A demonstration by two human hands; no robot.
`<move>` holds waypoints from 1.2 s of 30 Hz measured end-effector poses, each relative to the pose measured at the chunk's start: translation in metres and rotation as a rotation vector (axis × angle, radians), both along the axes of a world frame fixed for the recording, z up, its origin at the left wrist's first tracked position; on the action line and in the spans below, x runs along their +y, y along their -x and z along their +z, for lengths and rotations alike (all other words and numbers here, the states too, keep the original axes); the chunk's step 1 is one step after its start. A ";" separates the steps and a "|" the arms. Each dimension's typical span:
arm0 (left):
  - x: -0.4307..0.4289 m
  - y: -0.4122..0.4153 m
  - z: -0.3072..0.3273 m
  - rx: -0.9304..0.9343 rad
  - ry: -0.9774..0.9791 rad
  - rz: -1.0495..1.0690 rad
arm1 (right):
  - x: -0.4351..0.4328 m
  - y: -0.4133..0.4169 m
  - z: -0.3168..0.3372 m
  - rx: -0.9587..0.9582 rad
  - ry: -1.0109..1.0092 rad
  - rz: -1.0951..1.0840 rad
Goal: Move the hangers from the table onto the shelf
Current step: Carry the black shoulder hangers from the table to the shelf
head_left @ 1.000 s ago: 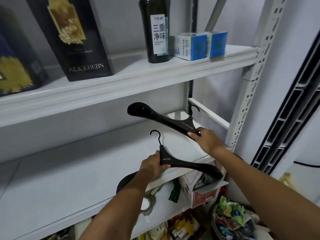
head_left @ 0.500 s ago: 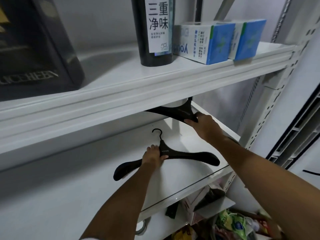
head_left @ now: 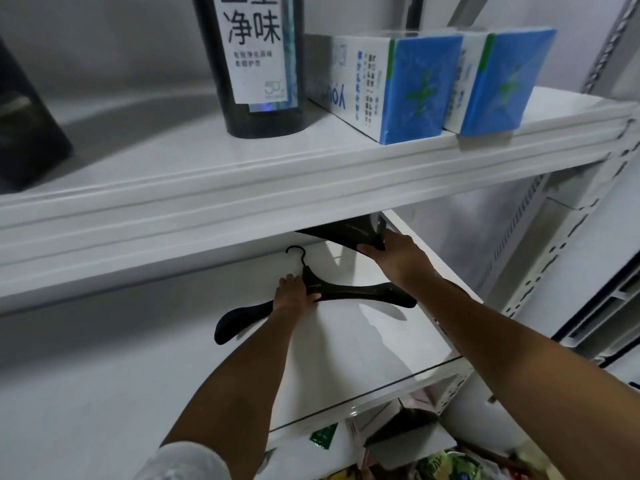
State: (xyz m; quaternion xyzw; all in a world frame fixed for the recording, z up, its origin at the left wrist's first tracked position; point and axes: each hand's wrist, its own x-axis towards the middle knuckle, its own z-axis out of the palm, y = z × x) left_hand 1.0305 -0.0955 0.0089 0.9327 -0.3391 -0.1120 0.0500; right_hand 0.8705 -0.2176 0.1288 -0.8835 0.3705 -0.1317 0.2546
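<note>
Since 0.5 s ago both hangers have gone deeper in. Left hand point(head_left: 294, 296) fingers curl over the neck of the front hanger point(head_left: 363, 294), low over the middle shelf point(head_left: 346, 344); contact unclear, hook just beyond the fingertips. Right hand point(head_left: 398, 254) pinches the rear hanger point(head_left: 349, 233), raised, its far part hidden past the fingertips under the upper shelf point(head_left: 242, 202).

Risk: the rear hanger clips that lip above the fingers, and the glossy white board lets a released hanger slide. Metal rack, grey wall, 1 bottle point(head_left: 259, 81) and 2 boxes point(head_left: 391, 84) above, clutter below.

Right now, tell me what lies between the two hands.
In the head view, only bare white shelf separates the left hand, gripping the front hanger, from the right hand holding the rear hanger.
</note>
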 end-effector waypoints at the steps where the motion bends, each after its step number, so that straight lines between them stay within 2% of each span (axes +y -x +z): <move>1: -0.003 -0.001 0.000 -0.023 -0.014 0.006 | -0.001 0.000 -0.001 0.008 0.005 0.010; 5: -0.006 0.008 -0.003 -0.119 0.006 0.045 | -0.004 0.007 -0.007 0.008 0.008 0.034; 9: 0.013 0.040 -0.013 -0.231 0.197 -0.003 | -0.002 0.010 -0.016 0.020 0.018 0.036; 11: 0.028 0.060 -0.012 -0.259 0.276 -0.102 | 0.003 0.011 -0.017 0.043 0.014 0.032; 13: 0.044 0.083 -0.005 -0.325 0.375 -0.289 | 0.010 0.010 -0.018 0.068 0.015 0.035; 16: 0.060 0.095 0.009 -0.574 0.515 -0.503 | 0.026 0.012 -0.020 0.103 0.053 0.056; 18: 0.062 0.093 0.039 -0.611 0.614 -0.469 | 0.038 0.014 -0.023 0.118 0.094 0.071; 22: 0.051 0.081 0.113 -0.541 0.808 -0.176 | 0.063 0.018 -0.028 0.139 0.148 0.146; 24: 0.043 0.072 0.137 -0.370 0.766 0.005 | 0.075 0.021 -0.029 0.137 0.171 0.208; 25: 0.039 0.067 0.144 -0.259 0.686 0.086 | 0.080 0.023 -0.029 0.134 0.187 0.240; 27: 0.031 0.059 0.147 -0.123 0.500 0.170 | 0.088 0.026 -0.030 0.137 0.234 0.298; 29: 0.028 0.055 0.144 -0.050 0.411 0.212 | 0.094 0.030 -0.029 0.147 0.283 0.340; 32: 0.027 0.054 0.137 -0.046 0.352 0.262 | 0.096 0.037 -0.027 0.155 0.350 0.377; 36: 0.033 0.051 0.134 -0.191 0.354 0.270 | 0.098 0.047 -0.025 0.176 0.438 0.396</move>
